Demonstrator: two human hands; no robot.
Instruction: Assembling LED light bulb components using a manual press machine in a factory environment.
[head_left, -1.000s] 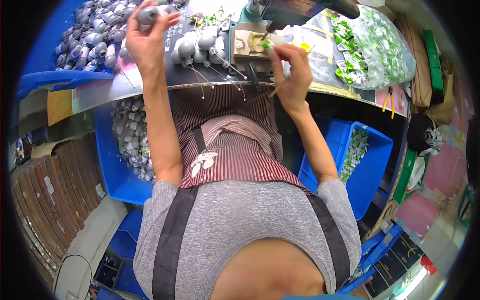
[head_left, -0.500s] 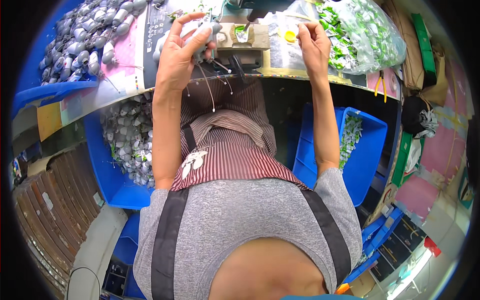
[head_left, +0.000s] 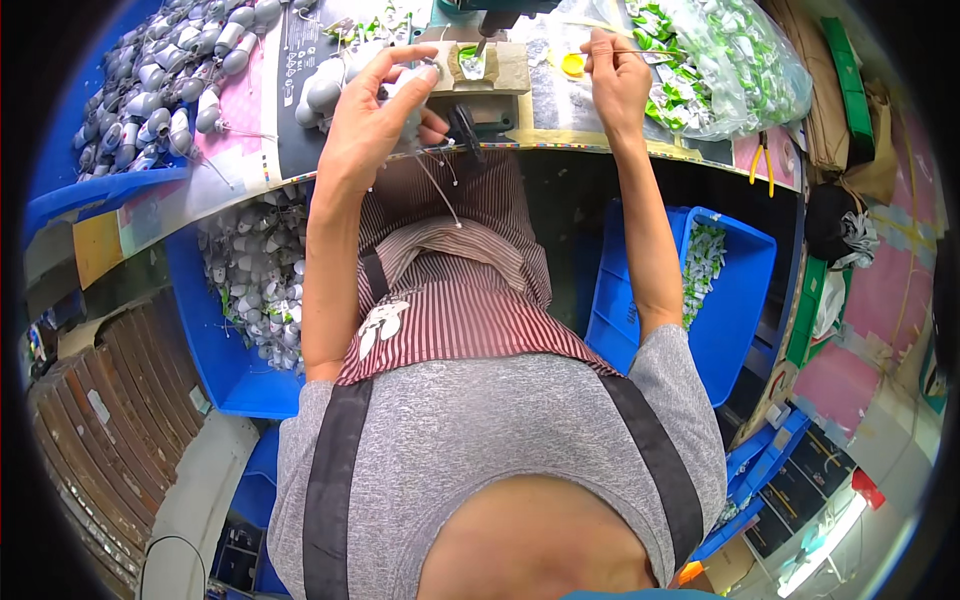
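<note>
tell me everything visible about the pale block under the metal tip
The pale block is boxy and tan; its material is unclear. It lies flat above the green base. A hollow in its top holds a green and white piece, beneath the metal tip. The left hand overlaps its left end; contact is unclear.

Bulb-shaped parts [head_left: 325, 93] are grey and white, the apron [head_left: 480, 335] maroon-striped, the bins [head_left: 738, 320] blue.

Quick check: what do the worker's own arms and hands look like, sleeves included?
The left hand and right hand are ungloved, with no watch or bracelet visible. Both forearms are bare below short, heathered grey sleeves.
</note>
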